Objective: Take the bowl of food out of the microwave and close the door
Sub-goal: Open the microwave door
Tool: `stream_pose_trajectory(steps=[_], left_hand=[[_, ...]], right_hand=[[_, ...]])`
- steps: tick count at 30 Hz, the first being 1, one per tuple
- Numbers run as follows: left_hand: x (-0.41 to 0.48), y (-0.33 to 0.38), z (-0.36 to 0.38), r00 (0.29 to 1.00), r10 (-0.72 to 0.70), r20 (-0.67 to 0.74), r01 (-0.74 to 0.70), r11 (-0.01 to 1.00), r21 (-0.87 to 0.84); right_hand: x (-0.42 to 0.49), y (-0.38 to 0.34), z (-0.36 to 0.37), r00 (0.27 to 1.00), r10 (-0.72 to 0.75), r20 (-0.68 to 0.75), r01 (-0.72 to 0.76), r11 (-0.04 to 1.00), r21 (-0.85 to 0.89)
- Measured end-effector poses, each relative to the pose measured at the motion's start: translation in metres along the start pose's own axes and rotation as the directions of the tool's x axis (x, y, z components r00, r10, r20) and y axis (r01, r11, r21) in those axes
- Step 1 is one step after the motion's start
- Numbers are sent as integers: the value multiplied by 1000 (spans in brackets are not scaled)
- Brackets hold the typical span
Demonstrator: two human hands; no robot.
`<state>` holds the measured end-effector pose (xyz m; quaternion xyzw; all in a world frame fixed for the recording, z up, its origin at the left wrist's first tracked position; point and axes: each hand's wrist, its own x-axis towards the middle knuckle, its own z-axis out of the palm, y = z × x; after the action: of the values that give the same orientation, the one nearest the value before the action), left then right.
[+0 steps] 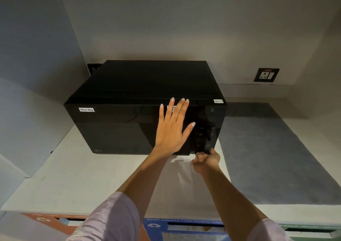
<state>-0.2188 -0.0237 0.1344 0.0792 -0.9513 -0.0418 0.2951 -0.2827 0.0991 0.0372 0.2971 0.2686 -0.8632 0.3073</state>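
Observation:
A black microwave (118, 128) with a "Non-Veg" label stands on a white counter (77, 174), its glass door flush with the body. My left hand (173, 128) lies flat on the door's right part, fingers spread. At the lower right corner of the microwave front, under the control panel, my right hand (206, 157) is curled with the thumb up against the bottom edge. No bowl is visible; the dark door hides the inside.
A grey mat (267, 148) covers the counter to the right of the microwave. A wall socket (266, 75) sits on the back wall at right. Walls close in at left. Red, blue and green bin openings (184, 227) run below the counter's front edge.

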Motion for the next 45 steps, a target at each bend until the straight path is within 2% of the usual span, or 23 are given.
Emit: stream_pose_trajectory(steps=[3, 6, 10, 13, 14, 16, 19, 21, 25, 27, 29, 34, 38, 41, 43, 45], left_hand=[[3, 3, -4, 1000, -7, -13, 6, 1000, -18], [-4, 6, -5, 999, 13, -40, -13, 1000, -5], [-11, 12, -10, 998, -5, -56, 2, 999, -54], [-15, 18, -17, 998, -40, -56, 33, 991, -131], [-18, 20, -19, 997, -49, -61, 40, 988, -152], [-26, 23, -23, 995, -60, -80, 44, 982, -183], [-35, 27, -32, 991, -83, -103, 58, 973, -222], [-41, 31, -40, 990, -96, -106, 68, 968, -241], [-50, 38, -60, 986, -121, -119, 94, 973, -208], [-54, 42, -73, 981, -158, -116, 133, 971, -199], [-60, 44, -87, 976, -212, -49, 198, 961, -195], [-82, 33, -125, 944, -269, 193, 305, 932, -195], [-99, 1, -156, 872, -313, 377, 380, 917, -118], [-114, -24, -174, 808, -401, 431, 433, 901, 27], [-128, -39, -185, 781, -447, 436, 454, 886, 95], [-142, -53, -196, 761, -470, 447, 461, 877, 136]], right_hand=[[-2, 2, 6, 999, -39, -23, 36, 992, -125], [-2, 4, 12, 999, -26, -39, 24, 998, -65], [2, 1, 5, 1000, -14, 27, 17, 995, -99], [-2, 2, -2, 998, -20, 64, 36, 966, -257], [-5, 6, -3, 997, -26, 71, 52, 922, -383], [-12, 21, -1, 994, -44, 101, 100, 739, -666], [-17, 40, 3, 980, -123, 156, 198, 534, -822], [-21, 45, 4, 971, -156, 182, 235, 479, -846], [-34, 45, -15, 979, -156, 135, 192, 447, -874], [-42, 44, -22, 982, -114, 152, 186, 411, -892], [-48, 45, -28, 984, -40, 174, 176, 376, -910], [-66, 59, -34, 960, 125, 251, 237, 120, -964], [-81, 86, -34, 917, 300, 262, 284, -33, -958], [-96, 113, -31, 843, 502, 191, 302, -148, -942], [-107, 132, -26, 757, 638, 143, 350, -211, -913], [-117, 153, -20, 714, 690, 117, 404, -270, -874]])
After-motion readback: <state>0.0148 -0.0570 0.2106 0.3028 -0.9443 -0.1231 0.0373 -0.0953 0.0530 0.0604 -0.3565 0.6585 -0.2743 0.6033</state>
